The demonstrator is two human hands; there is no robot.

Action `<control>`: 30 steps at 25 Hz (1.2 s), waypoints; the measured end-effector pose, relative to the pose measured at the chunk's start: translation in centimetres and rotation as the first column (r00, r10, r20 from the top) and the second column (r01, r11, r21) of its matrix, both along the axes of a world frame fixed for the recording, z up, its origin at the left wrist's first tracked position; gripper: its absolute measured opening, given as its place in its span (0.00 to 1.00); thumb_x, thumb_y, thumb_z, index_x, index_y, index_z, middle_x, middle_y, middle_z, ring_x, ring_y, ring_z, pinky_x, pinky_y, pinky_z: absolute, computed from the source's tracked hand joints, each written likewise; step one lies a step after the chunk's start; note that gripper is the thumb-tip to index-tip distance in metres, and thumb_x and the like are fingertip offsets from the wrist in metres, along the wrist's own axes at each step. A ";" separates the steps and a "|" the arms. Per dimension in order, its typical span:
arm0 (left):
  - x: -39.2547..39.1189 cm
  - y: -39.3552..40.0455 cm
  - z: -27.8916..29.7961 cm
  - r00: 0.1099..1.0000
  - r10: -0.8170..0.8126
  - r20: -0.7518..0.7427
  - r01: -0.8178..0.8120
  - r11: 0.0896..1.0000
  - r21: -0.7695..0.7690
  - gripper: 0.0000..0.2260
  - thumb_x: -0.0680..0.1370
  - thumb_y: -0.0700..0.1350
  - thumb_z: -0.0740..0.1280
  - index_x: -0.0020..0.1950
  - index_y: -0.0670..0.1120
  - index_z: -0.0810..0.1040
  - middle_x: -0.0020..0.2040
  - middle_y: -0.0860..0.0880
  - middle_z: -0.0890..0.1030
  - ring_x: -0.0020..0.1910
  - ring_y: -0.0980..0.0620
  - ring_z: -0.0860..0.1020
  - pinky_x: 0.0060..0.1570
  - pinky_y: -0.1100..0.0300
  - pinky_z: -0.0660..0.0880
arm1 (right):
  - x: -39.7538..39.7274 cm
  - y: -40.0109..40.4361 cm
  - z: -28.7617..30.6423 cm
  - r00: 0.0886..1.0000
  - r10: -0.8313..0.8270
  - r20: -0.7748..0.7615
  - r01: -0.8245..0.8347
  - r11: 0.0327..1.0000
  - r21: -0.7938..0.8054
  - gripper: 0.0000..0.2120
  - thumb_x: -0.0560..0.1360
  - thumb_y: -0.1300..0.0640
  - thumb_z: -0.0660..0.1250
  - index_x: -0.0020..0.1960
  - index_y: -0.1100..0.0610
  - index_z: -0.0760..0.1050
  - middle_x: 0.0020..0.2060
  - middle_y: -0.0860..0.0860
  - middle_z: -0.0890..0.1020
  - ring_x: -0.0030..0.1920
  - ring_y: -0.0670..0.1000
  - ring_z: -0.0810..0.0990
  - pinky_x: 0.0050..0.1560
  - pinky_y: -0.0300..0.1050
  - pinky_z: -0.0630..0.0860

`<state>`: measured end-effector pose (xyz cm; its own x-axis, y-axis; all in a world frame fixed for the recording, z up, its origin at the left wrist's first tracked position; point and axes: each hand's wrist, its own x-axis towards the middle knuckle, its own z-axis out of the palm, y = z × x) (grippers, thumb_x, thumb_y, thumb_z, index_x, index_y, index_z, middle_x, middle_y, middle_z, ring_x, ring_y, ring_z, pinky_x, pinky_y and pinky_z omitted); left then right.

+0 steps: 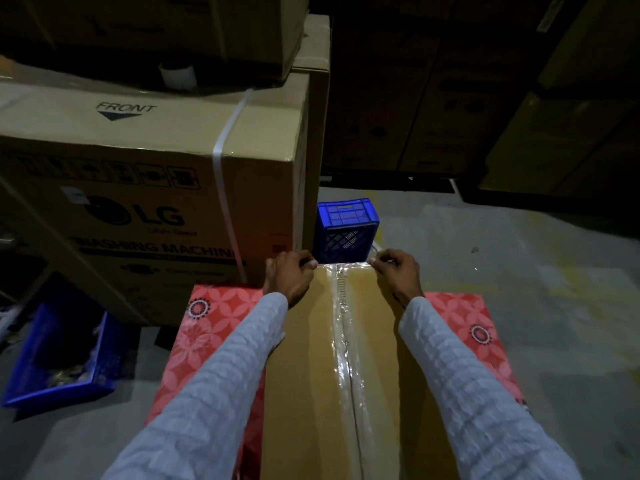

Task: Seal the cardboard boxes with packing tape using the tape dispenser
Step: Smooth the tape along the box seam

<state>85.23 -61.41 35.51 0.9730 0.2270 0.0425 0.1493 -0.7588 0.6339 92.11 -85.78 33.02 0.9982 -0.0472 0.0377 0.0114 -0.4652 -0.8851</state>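
Observation:
A long brown cardboard box lies in front of me on a red patterned surface. Clear packing tape runs wrinkled along its centre seam up to the far edge. My left hand is at the far left corner with fingers curled, pinching the end of a clear tape strip that lies across the far edge. At the far right corner, my right hand pinches the strip's other end. No tape dispenser shows; a clear tape roll stands on the big carton at the back left.
A large LG washing machine carton with a white strap stands at the left, more cartons stacked above and behind. A small blue crate sits just beyond the box. A blue bin lies on the grey floor at the left.

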 end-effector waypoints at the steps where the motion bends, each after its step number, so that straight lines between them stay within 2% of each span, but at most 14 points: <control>1: 0.1 0.2 0.0 1.000 -0.004 -0.006 0.004 1.000 -0.010 0.09 0.82 0.51 0.64 0.55 0.53 0.83 0.55 0.49 0.84 0.58 0.47 0.77 0.60 0.51 0.63 | -0.4 0.0 0.0 1.000 0.006 -0.018 -0.005 0.998 0.061 0.03 0.73 0.60 0.77 0.41 0.58 0.84 0.39 0.49 0.85 0.38 0.41 0.81 0.41 0.27 0.72; 3: 0.4 0.1 0.1 1.000 -0.003 0.009 0.003 1.000 -0.003 0.08 0.82 0.51 0.65 0.54 0.53 0.83 0.54 0.48 0.85 0.58 0.46 0.78 0.61 0.50 0.64 | -1.0 0.2 0.2 0.999 0.005 -0.047 0.003 0.988 0.154 0.04 0.73 0.63 0.77 0.41 0.62 0.84 0.36 0.51 0.85 0.35 0.40 0.80 0.39 0.32 0.75; 5: 0.6 -0.2 0.3 1.000 0.009 0.009 -0.009 1.000 0.004 0.08 0.81 0.50 0.66 0.55 0.51 0.84 0.54 0.47 0.85 0.57 0.44 0.79 0.59 0.51 0.64 | -0.9 0.3 0.3 0.999 -0.001 -0.043 0.007 0.991 0.135 0.07 0.72 0.61 0.78 0.37 0.60 0.82 0.33 0.50 0.83 0.34 0.41 0.79 0.40 0.37 0.75; 7: 0.6 -0.5 0.4 1.000 0.014 0.013 -0.015 1.000 0.018 0.09 0.81 0.49 0.66 0.56 0.50 0.84 0.56 0.45 0.85 0.58 0.43 0.79 0.60 0.51 0.64 | -0.7 0.2 0.3 0.999 0.011 -0.047 -0.006 0.995 0.097 0.09 0.71 0.58 0.80 0.35 0.55 0.81 0.33 0.48 0.84 0.37 0.44 0.79 0.43 0.39 0.74; 11: 0.2 -0.1 0.9 1.000 -0.016 -0.018 0.015 1.000 -0.012 0.10 0.82 0.51 0.65 0.60 0.52 0.83 0.58 0.47 0.83 0.61 0.44 0.77 0.62 0.50 0.62 | -0.8 -0.1 0.5 0.999 0.037 -0.037 -0.034 0.998 0.059 0.11 0.66 0.50 0.82 0.36 0.52 0.81 0.39 0.48 0.86 0.46 0.50 0.85 0.49 0.44 0.81; 13: 0.1 -0.2 1.3 0.997 -0.019 -0.069 0.017 1.000 -0.022 0.11 0.82 0.53 0.65 0.61 0.53 0.82 0.60 0.47 0.82 0.63 0.43 0.75 0.65 0.48 0.61 | -0.8 -0.1 0.4 0.999 0.022 -0.041 -0.020 0.999 0.049 0.14 0.66 0.46 0.81 0.37 0.53 0.80 0.40 0.48 0.86 0.47 0.52 0.85 0.49 0.47 0.82; 17: 0.5 -0.8 1.6 0.999 0.030 -0.039 -0.031 0.999 -0.015 0.09 0.80 0.49 0.66 0.57 0.51 0.83 0.56 0.48 0.84 0.61 0.44 0.77 0.62 0.49 0.61 | 0.2 0.0 0.3 0.994 0.019 -0.106 -0.017 1.000 0.016 0.15 0.68 0.51 0.82 0.37 0.58 0.79 0.38 0.50 0.86 0.46 0.53 0.85 0.46 0.46 0.81; 20: 1.0 -0.4 0.7 0.998 0.011 -0.065 -0.013 0.999 -0.030 0.08 0.80 0.52 0.66 0.53 0.53 0.83 0.52 0.50 0.85 0.57 0.46 0.78 0.63 0.48 0.62 | 0.5 0.4 0.3 0.993 0.028 -0.111 -0.035 0.998 -0.061 0.11 0.69 0.48 0.80 0.38 0.52 0.80 0.39 0.46 0.86 0.46 0.52 0.85 0.49 0.50 0.82; 22: 1.1 0.7 0.0 0.992 -0.026 -0.121 0.011 0.992 -0.127 0.12 0.80 0.57 0.64 0.54 0.55 0.84 0.52 0.52 0.85 0.56 0.46 0.80 0.66 0.45 0.67 | -0.3 0.9 0.4 0.997 0.017 -0.081 -0.030 0.985 -0.168 0.09 0.71 0.42 0.75 0.44 0.46 0.83 0.45 0.44 0.86 0.50 0.51 0.83 0.54 0.49 0.79; 24: 1.0 1.1 0.1 0.989 -0.024 -0.149 -0.008 0.977 -0.212 0.14 0.80 0.59 0.63 0.57 0.55 0.84 0.54 0.51 0.86 0.57 0.45 0.81 0.67 0.44 0.70 | -1.0 1.0 0.5 0.998 0.019 -0.066 -0.033 0.974 -0.224 0.13 0.71 0.33 0.71 0.47 0.41 0.84 0.49 0.42 0.85 0.53 0.50 0.82 0.58 0.51 0.76; 27: 1.0 -0.6 0.5 0.993 0.018 -0.118 -0.028 0.996 -0.079 0.11 0.82 0.55 0.63 0.56 0.54 0.83 0.54 0.49 0.85 0.58 0.44 0.78 0.67 0.44 0.61 | -0.8 1.2 0.8 0.994 0.033 -0.104 -0.057 0.969 -0.239 0.18 0.67 0.29 0.72 0.42 0.42 0.83 0.45 0.37 0.84 0.54 0.48 0.80 0.62 0.56 0.71; 29: 0.8 -1.4 1.0 0.993 0.018 -0.113 -0.020 1.000 -0.015 0.10 0.82 0.51 0.64 0.60 0.53 0.82 0.57 0.49 0.84 0.62 0.45 0.77 0.67 0.45 0.60 | -0.6 1.5 1.5 0.992 0.016 -0.124 -0.048 0.966 -0.255 0.15 0.68 0.34 0.75 0.40 0.45 0.81 0.44 0.39 0.84 0.54 0.50 0.80 0.64 0.58 0.70; 30: 0.7 -1.1 1.3 0.991 -0.007 -0.137 0.003 0.999 -0.036 0.11 0.83 0.51 0.65 0.62 0.52 0.82 0.59 0.50 0.84 0.63 0.46 0.77 0.67 0.45 0.61 | -0.5 1.7 1.8 0.994 0.026 -0.107 -0.055 0.960 -0.273 0.14 0.69 0.37 0.76 0.40 0.46 0.81 0.44 0.42 0.84 0.53 0.52 0.80 0.64 0.59 0.71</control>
<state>85.92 -62.52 36.81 0.9702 0.2210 -0.0992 0.2328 -0.7371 0.6344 91.62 -84.05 34.86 0.9983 -0.0089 -0.0583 -0.0482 -0.6919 -0.7204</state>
